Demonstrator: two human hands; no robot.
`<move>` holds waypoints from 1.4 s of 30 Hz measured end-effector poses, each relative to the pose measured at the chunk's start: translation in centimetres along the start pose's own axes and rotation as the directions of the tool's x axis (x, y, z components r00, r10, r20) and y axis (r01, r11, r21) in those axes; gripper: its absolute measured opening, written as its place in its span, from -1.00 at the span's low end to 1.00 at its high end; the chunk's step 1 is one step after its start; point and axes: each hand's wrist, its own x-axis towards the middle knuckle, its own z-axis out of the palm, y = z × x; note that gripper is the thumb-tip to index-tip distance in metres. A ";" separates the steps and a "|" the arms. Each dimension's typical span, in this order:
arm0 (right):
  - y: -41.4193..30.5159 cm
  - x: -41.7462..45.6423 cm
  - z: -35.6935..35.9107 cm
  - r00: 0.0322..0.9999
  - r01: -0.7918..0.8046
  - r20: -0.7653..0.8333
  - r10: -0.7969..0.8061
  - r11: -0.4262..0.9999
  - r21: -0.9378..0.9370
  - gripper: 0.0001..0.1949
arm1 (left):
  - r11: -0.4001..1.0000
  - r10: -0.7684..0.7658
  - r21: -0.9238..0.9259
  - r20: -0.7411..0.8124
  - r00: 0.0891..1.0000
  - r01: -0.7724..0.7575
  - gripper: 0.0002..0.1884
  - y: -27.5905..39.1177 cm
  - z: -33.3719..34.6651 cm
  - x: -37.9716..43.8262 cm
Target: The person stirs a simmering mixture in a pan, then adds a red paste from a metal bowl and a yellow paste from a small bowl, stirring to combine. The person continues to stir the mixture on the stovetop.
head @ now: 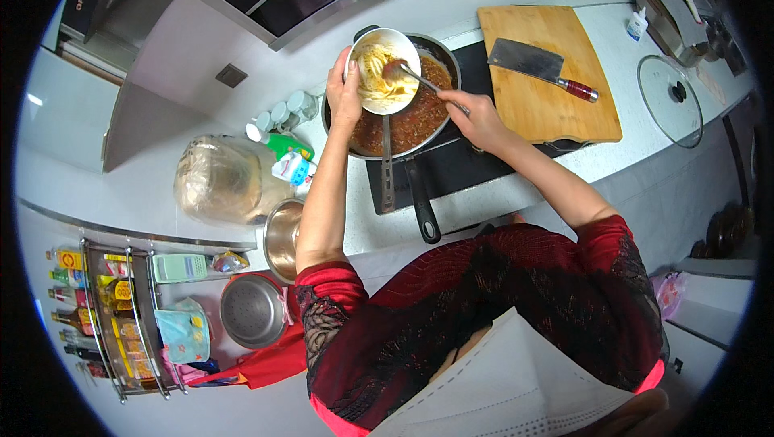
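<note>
My left hand (344, 93) grips a white bowl (396, 38), tilted so its inside faces me. Pale, noodle-like strands (370, 71) streaked with yellow lie in it. In my right hand (482, 121) is the handle of a metal spoon (430, 84), whose reddish-brown loaded end is inside the bowl. Below the bowl sits a frying pan (455, 62) of chunky reddish-brown sauce (417, 131), partly hidden by the bowl. A slotted metal utensil (387, 165) rests in the pan, its handle pointing towards me beside the pan's black handle (423, 201).
Right of the black cooktop (474, 65), a cleaver (526, 61) lies on a wooden cutting board (556, 116). Beyond are a glass lid (662, 110) and small white bottle (637, 26). Left stand glass jars (302, 104), a green bottle (287, 144), a plastic-wrapped bundle (221, 180) and metal pot (281, 237).
</note>
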 end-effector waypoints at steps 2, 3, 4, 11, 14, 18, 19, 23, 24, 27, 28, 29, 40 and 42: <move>-0.1 0.5 0.4 0.999 -0.010 0.043 0.011 1.000 -0.010 -0.76 | 1.000 -0.004 0.013 0.015 1.000 0.004 -0.57 0.6 0.4 -0.3; 0.1 0.8 0.6 0.998 -0.008 0.067 0.009 1.000 -0.014 -0.76 | 1.000 -0.002 0.022 0.016 1.000 0.001 -0.57 1.2 0.5 -0.2; 0.6 0.3 1.1 0.998 -0.008 0.058 0.006 1.000 0.025 -0.76 | 0.996 0.001 0.090 0.019 1.000 -0.003 -0.57 1.8 0.5 -0.1; -0.2 -0.5 -0.5 0.976 0.218 0.023 -0.217 0.962 -0.162 -0.77 | 0.992 -0.036 0.123 0.057 0.998 0.028 -0.55 1.3 0.2 -0.4; -0.6 2.0 0.3 0.980 0.196 -0.011 -0.199 0.972 -0.131 -0.76 | 0.993 -0.104 -0.055 0.070 0.992 0.108 -0.52 1.2 0.7 -0.5; 0.6 2.3 -0.1 0.977 0.210 0.029 -0.212 0.928 -0.308 -0.76 | 0.997 -0.053 -0.053 0.097 0.994 0.058 -0.52 2.4 1.3 -0.2; 0.6 2.1 -0.6 0.978 0.207 0.059 -0.199 0.909 -0.362 -0.76 | 0.999 -0.047 0.009 0.096 0.994 0.046 -0.52 2.3 1.0 -0.2; 0.4 -0.6 -1.4 0.964 0.236 0.207 -0.168 0.899 -0.370 -0.76 | 0.985 -0.043 0.171 0.088 0.995 0.027 -0.54 2.7 0.3 -0.5; -0.1 -1.2 -1.3 0.968 0.205 0.207 -0.139 0.916 -0.345 -0.76 | 0.981 -0.057 0.189 0.087 0.995 0.039 -0.53 2.7 0.3 -0.8; -1.0 -0.2 -0.9 0.973 0.230 0.096 -0.211 0.921 -0.314 -0.75 | 0.983 -0.065 0.178 0.077 0.995 0.051 -0.52 2.1 0.5 -0.9; -0.6 0.6 -0.6 0.961 0.275 0.058 -0.271 0.905 -0.325 -0.75 | 0.985 -0.073 0.164 0.083 0.994 0.058 -0.51 2.3 0.6 -1.0; -0.1 0.9 -0.6 0.966 0.258 0.068 -0.250 0.902 -0.346 -0.75 | 0.986 -0.080 0.151 0.088 0.993 0.066 -0.51 2.4 0.7 -1.1; -0.5 -0.8 -0.8 0.975 0.222 0.061 -0.214 0.916 -0.333 -0.74 | 0.952 -0.020 0.305 0.081 0.997 -0.006 -0.50 3.8 0.5 -1.5; 0.5 0.4 -0.2 0.960 0.276 0.078 -0.267 0.875 -0.397 -0.69 | 0.951 -0.031 0.309 0.077 0.997 0.005 -0.49 4.0 0.8 -1.5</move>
